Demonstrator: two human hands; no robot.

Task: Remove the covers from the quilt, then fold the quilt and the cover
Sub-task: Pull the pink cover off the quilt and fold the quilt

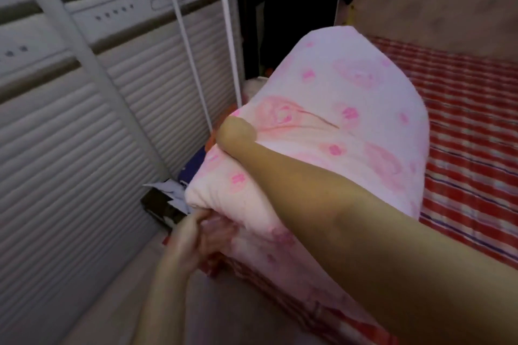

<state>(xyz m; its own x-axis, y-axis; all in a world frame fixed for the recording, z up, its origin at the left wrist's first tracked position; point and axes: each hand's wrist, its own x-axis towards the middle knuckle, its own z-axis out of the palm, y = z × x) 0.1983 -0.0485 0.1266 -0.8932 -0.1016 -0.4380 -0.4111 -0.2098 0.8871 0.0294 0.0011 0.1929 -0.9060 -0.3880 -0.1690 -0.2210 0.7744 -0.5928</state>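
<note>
Because the pink quilt (336, 126) looks soft and floppy, hold its thick edge. Your right hand (236, 134) grabs the top fold, your left hand (193, 232) pinches underneath, above the bed (471, 148).

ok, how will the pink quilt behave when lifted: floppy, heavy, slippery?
Probably floppy: the quilt bulges in a soft rounded roll and creases where the right hand grips it. Likely light for its bulk, since the left hand holds a thick edge with fingers alone. The fabric looks matte, so probably not slippery.
</note>
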